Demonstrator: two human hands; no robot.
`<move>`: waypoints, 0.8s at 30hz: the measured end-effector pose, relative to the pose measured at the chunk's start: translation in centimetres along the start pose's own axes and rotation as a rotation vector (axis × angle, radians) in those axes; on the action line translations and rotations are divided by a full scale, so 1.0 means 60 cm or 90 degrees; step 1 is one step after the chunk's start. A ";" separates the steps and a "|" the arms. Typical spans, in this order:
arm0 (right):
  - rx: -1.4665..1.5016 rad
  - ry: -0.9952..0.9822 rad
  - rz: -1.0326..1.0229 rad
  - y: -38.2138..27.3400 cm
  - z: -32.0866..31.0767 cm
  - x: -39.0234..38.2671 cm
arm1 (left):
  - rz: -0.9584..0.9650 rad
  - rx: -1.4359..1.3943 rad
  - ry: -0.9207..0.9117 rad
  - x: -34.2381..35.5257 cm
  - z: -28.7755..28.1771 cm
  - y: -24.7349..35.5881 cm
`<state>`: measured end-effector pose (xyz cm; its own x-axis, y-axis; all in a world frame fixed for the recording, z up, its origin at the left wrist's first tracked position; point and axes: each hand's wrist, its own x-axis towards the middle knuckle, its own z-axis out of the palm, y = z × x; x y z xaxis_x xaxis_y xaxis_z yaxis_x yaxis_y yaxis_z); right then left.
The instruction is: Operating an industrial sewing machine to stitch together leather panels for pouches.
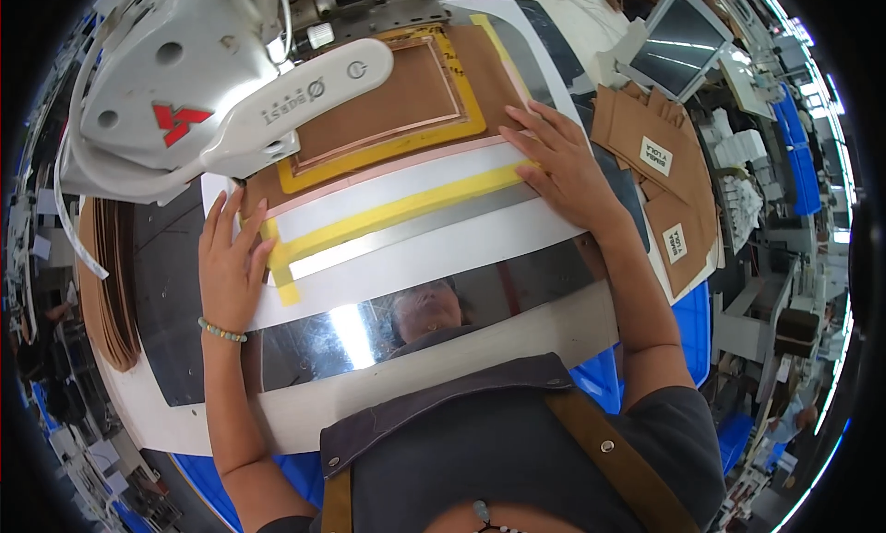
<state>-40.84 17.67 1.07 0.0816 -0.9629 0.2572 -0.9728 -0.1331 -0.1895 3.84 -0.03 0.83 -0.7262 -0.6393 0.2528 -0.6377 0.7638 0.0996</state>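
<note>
A brown stack [111,293] stands left of the left hand [231,265], whose slightly spread fingers lie flat, apparently at the near-left corner of a brown sheet [480,62]. Between both hands' fingers, a bit beyond, a yellow frame [472,108] lies on the sheet. The right hand [563,168] rests, fingers apart, at its right edge; labelled brown pieces [637,127] lie rightward.
</note>
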 end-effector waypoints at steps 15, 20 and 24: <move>-0.019 0.141 -0.007 0.064 -0.037 -0.020 | 0.012 -0.038 0.003 0.003 0.008 0.002; -0.222 0.228 0.315 0.163 -0.153 -0.104 | 0.019 -0.037 0.008 0.004 0.009 0.001; -0.069 -0.041 0.575 0.206 -0.161 -0.143 | 0.004 -0.050 0.008 0.001 0.004 -0.005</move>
<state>-55.66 26.57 5.68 -0.7121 -0.7021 0.0012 -0.6878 0.6973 -0.2020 3.91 -0.31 0.57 -0.7268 -0.6335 0.2654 -0.6107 0.7729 0.1723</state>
